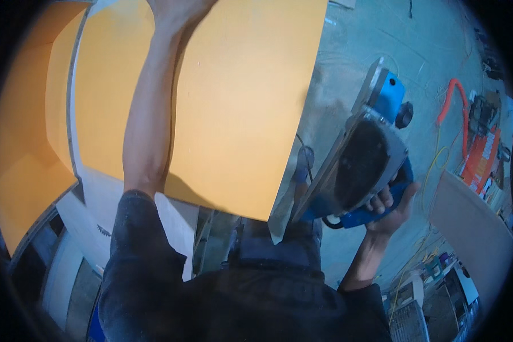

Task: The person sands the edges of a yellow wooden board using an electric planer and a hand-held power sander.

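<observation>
An orange-yellow board (239, 102) lies in front of me, its long right edge running away from me. My left arm stretches far across it, and my left hand (179, 8) is at the top edge of the picture, its fingers out of sight. On the right, my right hand (389, 208) grips the rear handle of a blue electric hand planer (370, 159) with a black side cover and a dark front knob. The planer is tilted on its side, its flat metal sole turned toward the board's right edge, with a gap between them.
More orange panels (23, 165) stand at the left, beside pale boards (94, 199). On the floor at right lie an orange hose (451, 97), a yellow cord (436, 162) and an orange-red box (483, 162). A curved grey-brown panel (473, 219) is at lower right, near crates and clutter (439, 290).
</observation>
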The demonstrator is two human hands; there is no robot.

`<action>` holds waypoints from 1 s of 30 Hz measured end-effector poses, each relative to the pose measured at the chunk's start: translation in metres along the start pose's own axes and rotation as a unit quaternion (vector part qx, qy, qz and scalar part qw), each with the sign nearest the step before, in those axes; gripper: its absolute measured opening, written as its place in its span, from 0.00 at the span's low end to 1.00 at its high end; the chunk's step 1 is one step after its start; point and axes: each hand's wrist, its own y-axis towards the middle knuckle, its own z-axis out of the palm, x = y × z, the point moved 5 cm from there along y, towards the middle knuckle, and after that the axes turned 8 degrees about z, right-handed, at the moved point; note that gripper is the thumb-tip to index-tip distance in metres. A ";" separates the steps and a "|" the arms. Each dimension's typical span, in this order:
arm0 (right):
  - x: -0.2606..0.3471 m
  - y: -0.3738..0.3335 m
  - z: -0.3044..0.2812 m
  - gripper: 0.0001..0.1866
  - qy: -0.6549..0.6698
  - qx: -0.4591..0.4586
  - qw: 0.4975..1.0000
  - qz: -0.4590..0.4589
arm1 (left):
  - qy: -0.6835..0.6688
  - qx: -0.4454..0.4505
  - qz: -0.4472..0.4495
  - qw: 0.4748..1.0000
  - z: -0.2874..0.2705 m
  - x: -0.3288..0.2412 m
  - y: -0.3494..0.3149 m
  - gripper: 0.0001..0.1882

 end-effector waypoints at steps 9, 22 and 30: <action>-0.109 -0.065 -0.060 0.32 0.077 0.018 0.993 0.087 | -0.023 0.008 0.047 0.999 0.052 0.029 0.042 0.38; -0.094 -0.039 -0.031 0.29 0.046 0.041 0.987 0.145 | -0.001 -0.039 0.053 0.998 0.054 0.023 0.069 0.34; -0.086 -0.035 -0.006 0.29 0.046 0.059 0.987 0.142 | -0.030 -0.031 -0.006 0.999 0.022 0.010 0.074 0.32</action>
